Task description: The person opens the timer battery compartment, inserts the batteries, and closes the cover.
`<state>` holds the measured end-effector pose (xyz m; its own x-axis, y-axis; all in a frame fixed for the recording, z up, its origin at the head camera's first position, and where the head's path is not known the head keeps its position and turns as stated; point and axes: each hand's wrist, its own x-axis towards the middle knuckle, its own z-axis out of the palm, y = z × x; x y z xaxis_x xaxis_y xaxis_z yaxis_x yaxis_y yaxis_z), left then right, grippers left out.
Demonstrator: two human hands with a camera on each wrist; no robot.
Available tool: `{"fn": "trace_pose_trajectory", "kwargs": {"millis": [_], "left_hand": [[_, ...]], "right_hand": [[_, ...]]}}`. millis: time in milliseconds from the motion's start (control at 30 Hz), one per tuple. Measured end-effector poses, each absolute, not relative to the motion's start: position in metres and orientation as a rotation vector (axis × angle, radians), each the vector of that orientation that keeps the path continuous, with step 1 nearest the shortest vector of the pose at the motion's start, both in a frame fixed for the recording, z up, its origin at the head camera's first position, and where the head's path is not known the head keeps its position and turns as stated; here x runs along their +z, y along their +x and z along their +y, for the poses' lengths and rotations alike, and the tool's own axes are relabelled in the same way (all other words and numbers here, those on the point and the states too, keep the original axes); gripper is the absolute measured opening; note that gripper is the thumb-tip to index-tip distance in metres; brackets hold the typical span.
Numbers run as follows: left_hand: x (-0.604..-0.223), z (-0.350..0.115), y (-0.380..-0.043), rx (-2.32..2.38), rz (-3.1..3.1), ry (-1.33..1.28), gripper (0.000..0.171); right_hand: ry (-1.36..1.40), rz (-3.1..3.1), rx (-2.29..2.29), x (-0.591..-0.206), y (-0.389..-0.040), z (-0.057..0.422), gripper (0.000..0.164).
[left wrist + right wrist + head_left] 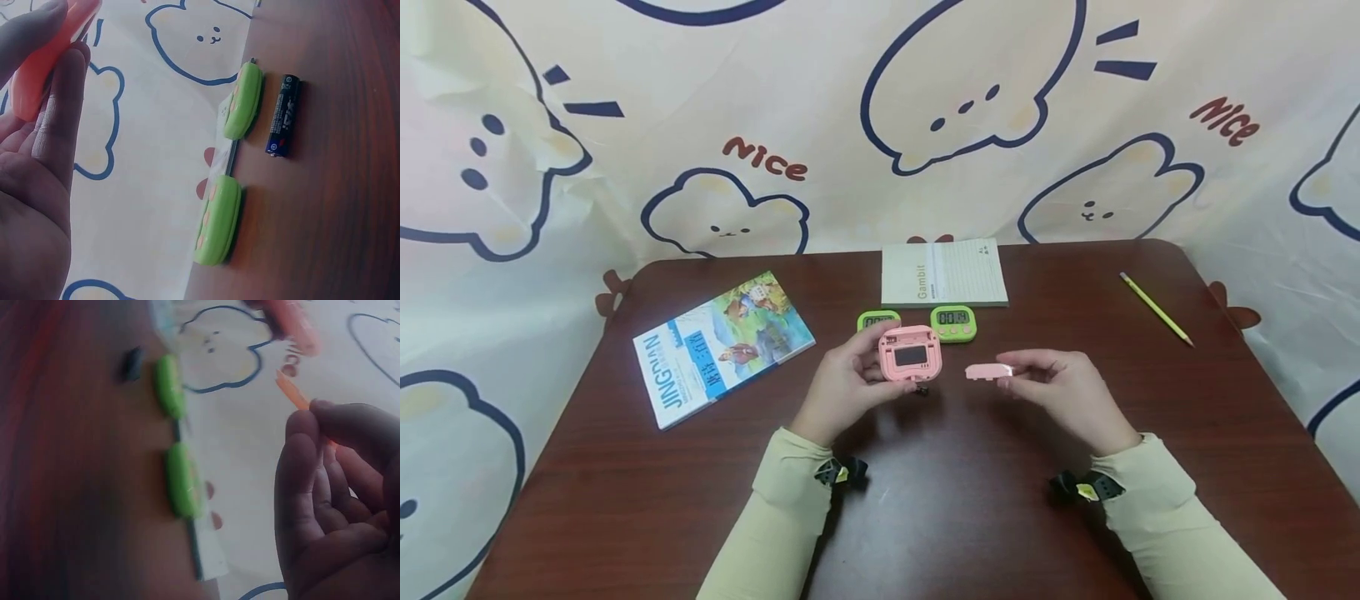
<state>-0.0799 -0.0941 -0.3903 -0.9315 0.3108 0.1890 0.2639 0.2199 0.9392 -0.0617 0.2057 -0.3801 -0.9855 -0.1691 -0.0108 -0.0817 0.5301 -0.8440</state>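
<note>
In the head view my left hand [848, 379] holds a pink digital timer [910, 353] up off the table, thumb on one side and fingers on the other. Its back faces me, with an uncovered slot near the top. My right hand [1063, 392] pinches a small pink battery cover [987, 372] between thumb and fingertips, apart from the timer and to its right. A dark AAA-size battery [283, 115] lies on the table in the left wrist view, mostly hidden below the timer in the head view. Whether the slot contains a battery is too small to tell.
Two green timers [953, 323] stand behind the hands, one partly covered by the left fingers. Beyond them lies a lined notebook [955, 275]. A blue and white book [722, 350] lies at left, a yellow-green pencil [1156, 308] at right, all on the brown table [940, 517].
</note>
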Motion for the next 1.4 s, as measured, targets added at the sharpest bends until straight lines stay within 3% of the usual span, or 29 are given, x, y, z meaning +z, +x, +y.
{"fn": "trace_pose_trajectory", "kwargs": {"millis": [567, 1133, 1400], "left_hand": [[-0.388, -0.096, -0.079, 1.874, 2.421, 0.563, 0.071], [-0.385, -0.101, -0.079, 1.875, 2.443, 0.544, 0.069], [-0.384, -0.104, -0.079, 1.877, 2.437, 0.53, 0.069]], "right_hand": [[-0.455, 2.763, -1.027, -0.426, -0.077, 0.22, 0.016], [-0.448, 2.762, -0.856, -0.423, -0.082, 0.211, 0.024], [-0.503, 2.769, -0.928, -0.416, -0.088, 0.183, 0.022]]}}
